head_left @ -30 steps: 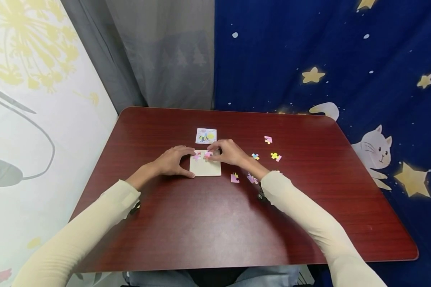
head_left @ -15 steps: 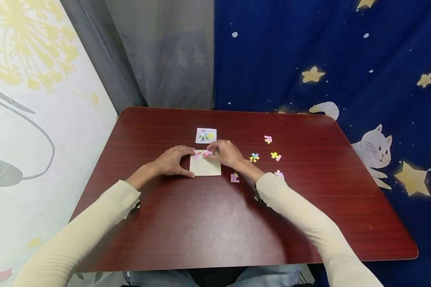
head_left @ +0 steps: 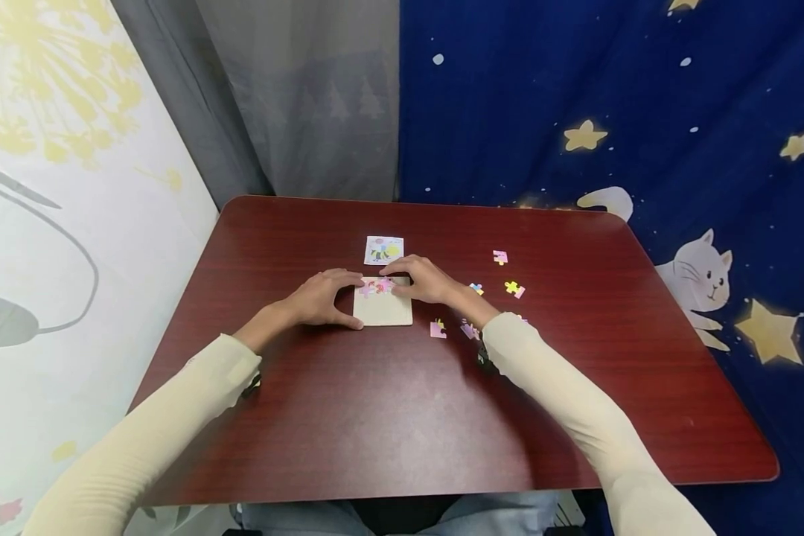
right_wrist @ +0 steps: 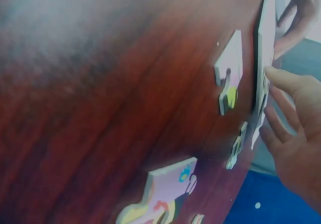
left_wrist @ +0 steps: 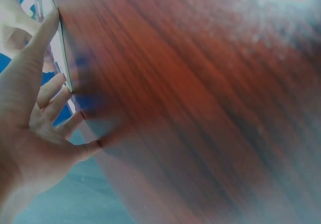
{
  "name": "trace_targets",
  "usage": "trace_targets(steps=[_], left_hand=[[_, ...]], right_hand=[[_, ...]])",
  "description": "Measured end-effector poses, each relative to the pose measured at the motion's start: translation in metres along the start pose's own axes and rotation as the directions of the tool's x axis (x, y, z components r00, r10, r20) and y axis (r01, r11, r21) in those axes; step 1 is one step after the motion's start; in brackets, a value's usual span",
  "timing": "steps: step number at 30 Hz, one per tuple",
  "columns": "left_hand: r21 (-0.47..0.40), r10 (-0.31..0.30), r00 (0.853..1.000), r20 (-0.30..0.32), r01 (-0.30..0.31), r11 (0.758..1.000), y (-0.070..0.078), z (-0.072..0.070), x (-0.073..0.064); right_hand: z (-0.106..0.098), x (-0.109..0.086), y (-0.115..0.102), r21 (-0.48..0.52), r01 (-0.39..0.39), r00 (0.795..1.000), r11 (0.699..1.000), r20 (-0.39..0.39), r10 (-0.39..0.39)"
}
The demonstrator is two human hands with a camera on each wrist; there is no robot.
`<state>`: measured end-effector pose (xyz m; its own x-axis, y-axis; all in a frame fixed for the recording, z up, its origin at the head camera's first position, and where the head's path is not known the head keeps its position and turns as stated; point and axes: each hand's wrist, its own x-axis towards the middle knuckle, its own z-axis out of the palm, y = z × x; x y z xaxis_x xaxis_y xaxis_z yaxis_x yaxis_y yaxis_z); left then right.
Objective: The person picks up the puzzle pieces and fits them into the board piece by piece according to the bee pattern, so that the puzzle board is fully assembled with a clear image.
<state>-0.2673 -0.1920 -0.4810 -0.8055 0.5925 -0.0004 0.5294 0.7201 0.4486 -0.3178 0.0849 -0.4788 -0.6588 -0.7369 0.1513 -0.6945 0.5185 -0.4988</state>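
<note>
A pale square puzzle board (head_left: 383, 311) lies on the table, with pink puzzle pieces (head_left: 367, 289) side by side along its far edge. My left hand (head_left: 321, 299) holds the board by its left side, thumb near the front corner and fingertips at the far corner. At the far right corner is my right hand (head_left: 426, 281), its thumb over the board and its fingers spread toward the far edge. Nothing shows pinched between them. In the right wrist view that thumb (right_wrist: 283, 79) meets the board's edge, and the fingers stand apart.
A picture card (head_left: 383, 251) of a bee lies just beyond the board. Loose puzzle pieces are scattered to the right: a pink one (head_left: 438, 328) near the board, a yellow one (head_left: 512, 287), and another pink one (head_left: 500, 257) farther back. The right forearm passes over some.
My right hand has let go of the pink piece it pinched, which now lies on the board beside the other. Its fingers have spread toward the far edge. The left hand stays put.
</note>
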Motion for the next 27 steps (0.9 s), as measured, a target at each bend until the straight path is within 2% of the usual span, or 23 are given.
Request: trace_targets(steps=[4, 14, 27], left_hand=[[-0.001, 0.002, 1.0, 0.007, -0.002, 1.0, -0.0003, 0.0, 0.0007], [0.0, -0.013, 1.0, 0.012, 0.013, 1.0, -0.0024, 0.0005, 0.0002], [-0.012, 0.004, 1.0, -0.003, -0.004, 1.0, -0.0016, 0.0006, 0.0002]], right_hand=[[-0.0002, 0.0018, 0.004, -0.001, 0.009, 1.0, 1.0, 0.021, -0.009], [0.0026, 0.0003, 0.0063, -0.007, -0.054, 0.998, 0.998, -0.011, 0.054], [0.0073, 0.0016, -0.0024, -0.021, -0.04, 0.999, 0.999, -0.011, 0.04]])
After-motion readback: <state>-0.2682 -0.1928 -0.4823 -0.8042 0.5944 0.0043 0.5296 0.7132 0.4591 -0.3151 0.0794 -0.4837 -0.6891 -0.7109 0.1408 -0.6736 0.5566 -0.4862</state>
